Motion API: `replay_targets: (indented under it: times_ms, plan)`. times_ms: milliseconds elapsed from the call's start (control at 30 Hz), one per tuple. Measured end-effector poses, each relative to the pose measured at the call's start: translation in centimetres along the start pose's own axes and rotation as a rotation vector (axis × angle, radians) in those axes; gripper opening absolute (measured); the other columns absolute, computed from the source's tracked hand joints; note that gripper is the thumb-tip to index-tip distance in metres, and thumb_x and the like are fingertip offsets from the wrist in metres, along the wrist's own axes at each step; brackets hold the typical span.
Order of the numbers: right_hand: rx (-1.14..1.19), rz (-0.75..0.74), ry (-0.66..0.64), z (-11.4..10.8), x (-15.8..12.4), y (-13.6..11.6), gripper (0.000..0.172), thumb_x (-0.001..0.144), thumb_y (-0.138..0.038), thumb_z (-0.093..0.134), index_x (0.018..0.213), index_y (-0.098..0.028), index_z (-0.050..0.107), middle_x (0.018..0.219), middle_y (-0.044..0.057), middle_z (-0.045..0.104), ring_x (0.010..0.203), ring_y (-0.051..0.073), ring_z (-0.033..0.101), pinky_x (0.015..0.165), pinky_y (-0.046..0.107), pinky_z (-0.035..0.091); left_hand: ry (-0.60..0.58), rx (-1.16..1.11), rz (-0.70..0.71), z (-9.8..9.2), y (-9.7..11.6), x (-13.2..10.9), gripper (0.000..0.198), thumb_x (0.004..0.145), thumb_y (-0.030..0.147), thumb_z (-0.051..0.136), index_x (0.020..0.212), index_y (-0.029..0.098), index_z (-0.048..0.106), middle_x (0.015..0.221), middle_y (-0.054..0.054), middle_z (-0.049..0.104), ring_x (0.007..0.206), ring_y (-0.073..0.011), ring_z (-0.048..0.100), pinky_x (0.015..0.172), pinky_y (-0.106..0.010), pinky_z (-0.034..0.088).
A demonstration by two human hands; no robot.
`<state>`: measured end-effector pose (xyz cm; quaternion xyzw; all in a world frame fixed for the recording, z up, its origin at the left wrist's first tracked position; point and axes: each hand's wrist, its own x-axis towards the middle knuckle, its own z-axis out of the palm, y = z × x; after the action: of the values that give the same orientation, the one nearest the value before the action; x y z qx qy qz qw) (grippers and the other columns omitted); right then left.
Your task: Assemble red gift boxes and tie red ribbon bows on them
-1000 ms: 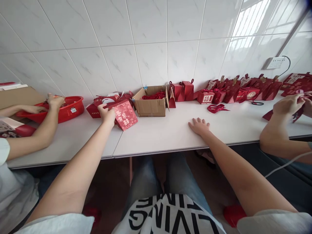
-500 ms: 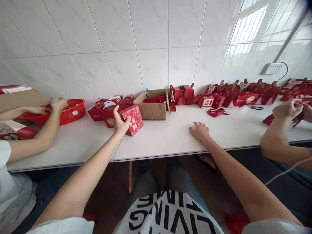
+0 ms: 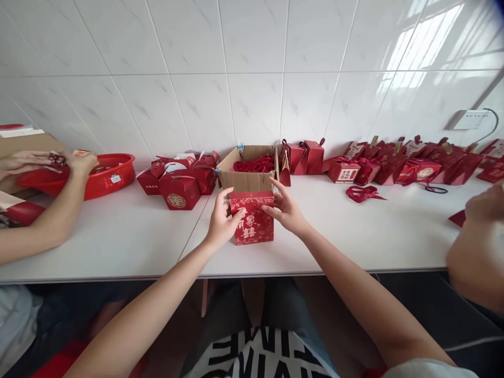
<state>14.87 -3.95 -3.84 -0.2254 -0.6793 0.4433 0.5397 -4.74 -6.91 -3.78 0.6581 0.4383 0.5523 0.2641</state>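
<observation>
A red gift box [image 3: 255, 223] with pale characters and a floral pattern stands in front of me on the table. My left hand [image 3: 223, 218] grips its left side, the thumb lying on the front face. From the other side my right hand [image 3: 286, 208] holds it, thumb on the front and fingers toward the upper right edge. The fingertips behind the box are partly hidden. Just beyond it stands an open cardboard box [image 3: 252, 181] with dark red ribbon [image 3: 258, 164] inside.
To the left are several red boxes [image 3: 181, 193] and a red basin [image 3: 106, 181], where a co-worker's hands [image 3: 81, 160] handle small packets. At right stand ribboned boxes [image 3: 394, 160], a loose ribbon bow [image 3: 362, 193], and another person's blurred arm [image 3: 478, 247]. A tiled wall [image 3: 252, 105] backs the table.
The red gift box has moved right and nearer to me from the group at left, its lettered face now showing. My right hand has left the tabletop and taken hold of it.
</observation>
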Motion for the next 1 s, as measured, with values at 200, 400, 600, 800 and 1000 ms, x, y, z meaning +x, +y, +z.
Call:
replay_targets:
  times_ms: [200, 400, 600, 800, 1000]
  plan:
    - [0.046, 0.033, 0.016, -0.4, 0.3, 2.0, 0.033, 0.078, -0.046, 0.07, 0.105, -0.028, 0.062, 0.096, 0.002, 0.065, 0.09, 0.019, 0.063, 0.086, 0.038, 0.052, -0.007, 0.077, -0.01, -0.2, -0.3, -0.3, 0.034, 0.083, 0.035, 0.058, 0.114, 0.025, 0.05, 0.11, -0.006, 0.063, 0.099, -0.0214, 0.064, 0.089, -0.035, 0.052]
    - [0.137, 0.081, 0.051, 0.6, -0.4, 2.5, 0.026, 0.082, -0.046, 0.065, 0.097, -0.024, 0.062, 0.099, 0.004, 0.065, 0.09, 0.018, 0.063, 0.078, 0.033, 0.054, -0.029, 0.109, 0.0, -0.5, -0.3, -0.1, 0.028, 0.085, 0.032, 0.057, 0.11, 0.024, 0.05, 0.119, -0.008, 0.058, 0.106, -0.0215, 0.06, 0.092, -0.035, 0.049]
    - [0.165, 0.142, 0.04, 0.7, -0.1, 1.7, 0.027, 0.081, -0.046, 0.066, 0.09, -0.021, 0.058, 0.082, 0.0, 0.064, 0.075, 0.015, 0.062, 0.069, 0.028, 0.052, -0.065, 0.057, 0.023, -0.2, 0.1, 0.1, 0.027, 0.087, 0.031, 0.056, 0.111, 0.021, 0.05, 0.121, -0.009, 0.059, 0.105, -0.0201, 0.061, 0.09, -0.033, 0.049]
    - [0.046, 0.13, 0.021, 1.2, 1.4, 1.7, 0.026, 0.078, -0.042, 0.07, 0.09, -0.021, 0.06, 0.078, 0.0, 0.065, 0.069, 0.015, 0.062, 0.063, 0.027, 0.052, -0.046, 0.084, 0.056, -0.6, -1.4, 1.4, 0.017, 0.086, 0.032, 0.057, 0.094, 0.02, 0.048, 0.085, -0.002, 0.063, 0.08, -0.017, 0.063, 0.075, -0.029, 0.049]
    - [-0.094, 0.034, -0.039, -1.4, 4.8, 2.0, 0.019, 0.076, -0.037, 0.073, 0.083, -0.02, 0.07, 0.099, 0.007, 0.07, 0.09, 0.021, 0.066, 0.082, 0.035, 0.052, -0.111, 0.134, 0.109, -0.6, -1.3, 3.7, 0.016, 0.086, 0.033, 0.058, 0.093, 0.019, 0.053, 0.097, -0.007, 0.068, 0.093, -0.0193, 0.064, 0.084, -0.031, 0.049]
